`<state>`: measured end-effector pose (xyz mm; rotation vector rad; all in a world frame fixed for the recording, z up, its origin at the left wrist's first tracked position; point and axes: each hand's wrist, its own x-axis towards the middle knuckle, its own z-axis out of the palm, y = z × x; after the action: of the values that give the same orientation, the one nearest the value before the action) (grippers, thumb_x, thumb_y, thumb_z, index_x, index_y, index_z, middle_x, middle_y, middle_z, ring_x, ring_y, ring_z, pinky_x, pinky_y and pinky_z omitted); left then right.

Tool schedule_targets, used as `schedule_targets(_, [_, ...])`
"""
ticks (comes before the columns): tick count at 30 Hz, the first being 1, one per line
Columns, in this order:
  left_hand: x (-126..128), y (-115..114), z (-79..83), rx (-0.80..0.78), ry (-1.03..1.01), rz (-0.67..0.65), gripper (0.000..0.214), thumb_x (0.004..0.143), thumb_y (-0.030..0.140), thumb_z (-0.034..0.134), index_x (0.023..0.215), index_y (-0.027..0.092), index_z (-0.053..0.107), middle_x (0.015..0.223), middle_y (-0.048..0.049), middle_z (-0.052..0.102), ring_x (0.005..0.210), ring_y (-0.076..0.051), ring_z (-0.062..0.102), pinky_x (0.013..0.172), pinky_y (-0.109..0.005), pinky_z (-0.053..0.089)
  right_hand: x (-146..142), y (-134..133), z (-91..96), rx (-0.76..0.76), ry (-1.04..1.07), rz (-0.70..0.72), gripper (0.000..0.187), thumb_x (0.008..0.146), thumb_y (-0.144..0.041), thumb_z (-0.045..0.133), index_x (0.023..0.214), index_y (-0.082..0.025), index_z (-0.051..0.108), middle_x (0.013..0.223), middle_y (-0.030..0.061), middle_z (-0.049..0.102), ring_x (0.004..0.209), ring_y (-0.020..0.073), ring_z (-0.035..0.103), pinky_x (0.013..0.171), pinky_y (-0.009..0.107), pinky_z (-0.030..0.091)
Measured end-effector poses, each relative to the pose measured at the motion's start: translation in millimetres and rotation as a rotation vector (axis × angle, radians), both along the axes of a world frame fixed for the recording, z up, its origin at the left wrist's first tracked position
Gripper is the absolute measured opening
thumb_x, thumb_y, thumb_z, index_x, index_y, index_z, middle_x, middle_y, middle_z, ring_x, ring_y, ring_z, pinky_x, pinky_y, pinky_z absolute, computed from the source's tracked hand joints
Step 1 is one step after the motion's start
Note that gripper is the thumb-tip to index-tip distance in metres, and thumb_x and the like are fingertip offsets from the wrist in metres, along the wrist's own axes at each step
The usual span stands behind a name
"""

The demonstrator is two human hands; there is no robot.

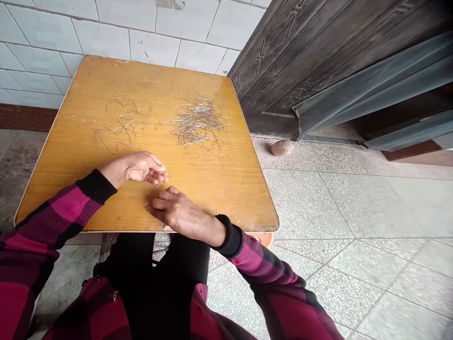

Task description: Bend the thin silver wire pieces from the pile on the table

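The left grip [141,169] lies on its side on the tabletop [219,198], palm turned up and inward, fingers loosely curled and partly open. Nothing shows held in it, though a few short wire bits [146,182] lie just under its fingertips. The right grip [177,210] is palm down just beside it, fingers curled with their tips [153,204] pressed to the wood, touching or almost touching a short wire [146,204]; whether it pinches that wire is hidden. Ahead of both grips, well apart from them, a loose heap of thin metal wires [198,123] sits towards the far edge. To its left, a sparser scatter of wires [122,125] lies nearer the left grip.
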<state>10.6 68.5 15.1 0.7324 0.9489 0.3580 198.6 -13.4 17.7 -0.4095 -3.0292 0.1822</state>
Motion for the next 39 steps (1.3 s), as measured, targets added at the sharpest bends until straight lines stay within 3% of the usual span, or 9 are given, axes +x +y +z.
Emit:
schedule_targets(6, [4.2, 1.6, 2.7, 0.039, 0.054, -0.133, 0.007, 0.069, 0.012, 0.068, 0.074, 0.007, 0.068, 0.068, -0.0084, 0.07, 0.057, -0.011, 0.06, 0.059, -0.024, 0.048, 3.3, 6.3, -3.6, 0.016, 0.051, 0.076, 0.025, 0.099, -0.017, 0.043, 0.114, -0.016, 0.062, 0.091, 0.0037, 0.062, 0.087, 0.0174, 0.046, 0.084, 0.034, 0.032])
schedule_targets(11, [11.6, -1.4, 6.2, 0.218, 0.215, -0.285, 0.006, 0.071, 0.017, 0.063, 0.07, 0.012, 0.066, 0.065, -0.0066, 0.07, 0.054, -0.013, 0.061, 0.057, -0.026, 0.048, 8.4, -2.1, -13.9, 0.066, 0.163, -0.033, 0.026, 0.099, -0.017, 0.043, 0.116, -0.018, 0.062, 0.094, 0.0059, 0.062, 0.094, 0.0187, 0.048, 0.079, 0.033, 0.033])
schedule_targets(15, [12.2, -4.4, 6.4, 0.672, 0.484, -0.297, 0.014, 0.077, 0.02, 0.057, 0.066, 0.013, 0.065, 0.058, -0.0019, 0.065, 0.049, -0.011, 0.057, 0.051, -0.022, 0.042, 15.4, -8.1, -22.5, 0.095, 0.241, -0.103, 0.025, 0.098, -0.017, 0.043, 0.106, -0.014, 0.066, 0.085, 0.0062, 0.062, 0.084, 0.0186, 0.048, 0.076, 0.034, 0.034])
schedule_targets(19, [8.9, -3.6, -1.4, 1.25, 0.678, -0.301, 0.013, 0.078, 0.016, 0.059, 0.072, 0.016, 0.07, 0.066, -0.0012, 0.067, 0.065, -0.013, 0.061, 0.065, -0.024, 0.044, 20.9, -9.2, -27.1, 0.046, 0.262, -0.168, 0.025, 0.099, -0.019, 0.042, 0.109, -0.016, 0.066, 0.089, 0.007, 0.064, 0.085, 0.0188, 0.048, 0.077, 0.034, 0.036])
schedule_targets(24, [2.1, -15.7, -1.3, 1.598, 0.799, -0.168, 0.012, 0.082, 0.019, 0.064, 0.09, 0.014, 0.071, 0.094, -0.0082, 0.069, 0.088, -0.019, 0.063, 0.081, -0.034, 0.049, 22.3, -6.1, -30.6, 0.012, 0.304, -0.201, 0.027, 0.099, -0.018, 0.041, 0.107, -0.017, 0.066, 0.092, 0.0066, 0.065, 0.084, 0.0181, 0.05, 0.075, 0.033, 0.036])
schedule_targets(28, [-5.1, -51.5, 11.1, 1.843, 0.766, -0.029, 0.018, 0.089, 0.01, 0.052, 0.093, 0.014, 0.069, 0.109, -0.0096, 0.068, 0.103, -0.02, 0.061, 0.09, -0.038, 0.05, 24.1, -1.5, -31.0, 0.011, 0.338, -0.213, 0.027, 0.099, -0.019, 0.041, 0.104, -0.017, 0.067, 0.089, 0.0059, 0.064, 0.082, 0.0177, 0.051, 0.074, 0.032, 0.036])
schedule_targets(30, [-9.1, -74.2, 8.3, 1.913, 0.729, -0.117, 0.024, 0.091, 0.007, 0.047, 0.104, 0.012, 0.067, 0.118, -0.0116, 0.067, 0.111, -0.02, 0.06, 0.097, -0.038, 0.049, 25.1, 0.4, -30.7, 0.014, 0.34, -0.212, 0.026, 0.099, -0.019, 0.042, 0.104, -0.017, 0.068, 0.09, 0.0059, 0.064, 0.082, 0.0177, 0.051, 0.073, 0.032, 0.035])
schedule_targets(34, [-17.0, -109.3, -15.7, 1.914, 0.841, -0.366, 0.033, 0.092, 0.012, 0.049, 0.123, 0.012, 0.059, 0.13, -0.0116, 0.061, 0.13, -0.025, 0.047, 0.111, -0.049, 0.035, 24.9, 1.8, -30.9, 0.036, 0.371, -0.207, 0.023, 0.097, -0.018, 0.046, 0.104, -0.016, 0.068, 0.093, 0.0063, 0.066, 0.083, 0.0179, 0.051, 0.073, 0.031, 0.035])
schedule_targets(39, [-21.3, -122.6, -28.7, 1.812, 0.964, -0.491, 0.042, 0.093, 0.023, 0.052, 0.134, 0.014, 0.05, 0.143, -0.0116, 0.05, 0.138, -0.026, 0.037, 0.117, -0.054, 0.02, 28.2, -3.2, -28.4, 0.088, 0.342, -0.22, 0.023, 0.097, -0.017, 0.046, 0.103, -0.014, 0.068, 0.089, 0.007, 0.066, 0.081, 0.0182, 0.052, 0.072, 0.032, 0.037])
